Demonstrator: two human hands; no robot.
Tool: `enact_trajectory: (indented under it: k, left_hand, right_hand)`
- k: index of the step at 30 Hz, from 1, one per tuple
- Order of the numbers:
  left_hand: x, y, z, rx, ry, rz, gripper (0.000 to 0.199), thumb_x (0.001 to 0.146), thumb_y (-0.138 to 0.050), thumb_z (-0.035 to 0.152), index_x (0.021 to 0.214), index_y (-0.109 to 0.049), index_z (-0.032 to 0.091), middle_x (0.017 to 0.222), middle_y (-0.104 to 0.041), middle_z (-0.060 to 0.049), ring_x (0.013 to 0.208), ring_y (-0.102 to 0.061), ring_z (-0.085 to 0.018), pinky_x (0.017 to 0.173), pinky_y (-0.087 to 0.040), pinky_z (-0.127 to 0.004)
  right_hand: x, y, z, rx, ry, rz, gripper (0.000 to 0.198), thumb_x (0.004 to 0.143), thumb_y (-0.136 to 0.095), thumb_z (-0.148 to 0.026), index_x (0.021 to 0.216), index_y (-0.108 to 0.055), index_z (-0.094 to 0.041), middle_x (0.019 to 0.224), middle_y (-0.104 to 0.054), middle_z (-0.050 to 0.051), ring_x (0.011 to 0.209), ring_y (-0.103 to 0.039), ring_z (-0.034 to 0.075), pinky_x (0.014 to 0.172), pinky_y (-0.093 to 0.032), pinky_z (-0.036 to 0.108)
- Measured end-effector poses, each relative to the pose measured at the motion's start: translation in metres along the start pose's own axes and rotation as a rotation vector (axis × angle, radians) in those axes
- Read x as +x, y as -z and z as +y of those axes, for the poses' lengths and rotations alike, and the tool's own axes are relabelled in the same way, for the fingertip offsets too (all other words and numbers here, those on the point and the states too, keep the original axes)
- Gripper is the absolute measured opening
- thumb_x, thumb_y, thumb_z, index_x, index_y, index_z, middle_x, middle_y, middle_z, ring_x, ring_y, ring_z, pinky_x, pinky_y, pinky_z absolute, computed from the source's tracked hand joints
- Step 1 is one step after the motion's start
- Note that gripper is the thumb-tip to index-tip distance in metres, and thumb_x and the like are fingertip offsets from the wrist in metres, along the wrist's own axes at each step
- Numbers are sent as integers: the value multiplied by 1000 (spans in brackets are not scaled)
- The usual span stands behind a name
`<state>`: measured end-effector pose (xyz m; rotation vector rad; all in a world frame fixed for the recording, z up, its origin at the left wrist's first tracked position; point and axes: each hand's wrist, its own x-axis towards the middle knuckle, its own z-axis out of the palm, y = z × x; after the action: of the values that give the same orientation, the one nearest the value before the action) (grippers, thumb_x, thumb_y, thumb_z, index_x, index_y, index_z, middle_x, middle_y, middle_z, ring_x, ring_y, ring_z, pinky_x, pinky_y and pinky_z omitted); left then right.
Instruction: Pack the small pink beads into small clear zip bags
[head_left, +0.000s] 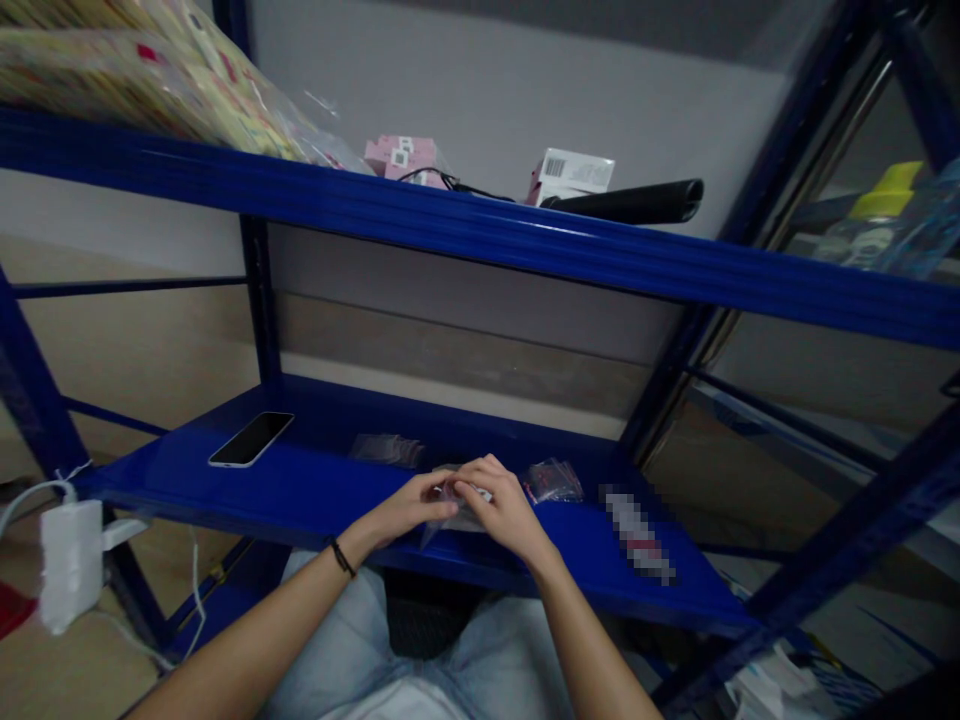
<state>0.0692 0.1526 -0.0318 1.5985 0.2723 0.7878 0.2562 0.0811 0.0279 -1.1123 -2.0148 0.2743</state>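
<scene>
Both hands meet over the blue shelf's front edge, around a small clear plastic bag (466, 517). My left hand (409, 508) pinches the bag's left side between thumb and fingers; a dark bracelet circles that wrist. From the right, my right hand (504, 502) closes over the bag's upper part, its thumb pointing toward the left hand. The fingers partly cover the bag, so its contents cannot be made out. Behind the left hand lies a flat stack of clear bags (388, 450). Just right of the right hand is another pile of clear bags (553, 481) with reddish marks.
A phone (253, 440) lies on the blue shelf (315, 480) at left. A pixelated item (637, 535) lies at right. The upper shelf beam (480, 225) crosses above the hands, with pink boxes (409, 158) and a black tube (630, 203) over it. A white power adapter (71, 565) hangs lower left.
</scene>
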Motion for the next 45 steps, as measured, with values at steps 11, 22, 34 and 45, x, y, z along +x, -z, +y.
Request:
enact_trajectory:
  k: [11,22,34,45]
  left_hand:
    - [5,-1,-34,-652,-28,462,36,80,-76,38,110,-73,18,96,-67,-7,86,-58,-18,80,-42,-28]
    - [-5,0,-45,-741,-51,443,37,87,-70,41,115,-70,17,92,-63,-6,86,-56,-17,77,-43,-28]
    - [-4,-7,-43,-636,-24,452,40,84,-73,44,113,-71,17,95,-64,-8,86,-56,-18,74,-41,-27]
    - [-3,-8,-45,-564,6,480,45,81,-75,48,113,-71,17,96,-65,-8,81,-57,-16,73,-42,-26]
  right_hand:
    - [-4,-21,94,-432,-362,-129,24,91,-49,-20,97,-73,-20,101,-73,6,95,-66,19,80,-43,23]
    - [7,-40,97,-544,-371,-167,25,89,-50,-14,97,-73,-20,100,-73,9,92,-68,20,76,-43,24]
    - [38,-20,63,-94,-266,57,25,91,-51,-28,92,-73,-17,89,-71,6,78,-64,18,69,-45,25]
    - [28,3,39,-147,-181,12,32,97,-47,-29,80,-72,-18,81,-68,3,77,-61,16,71,-42,25]
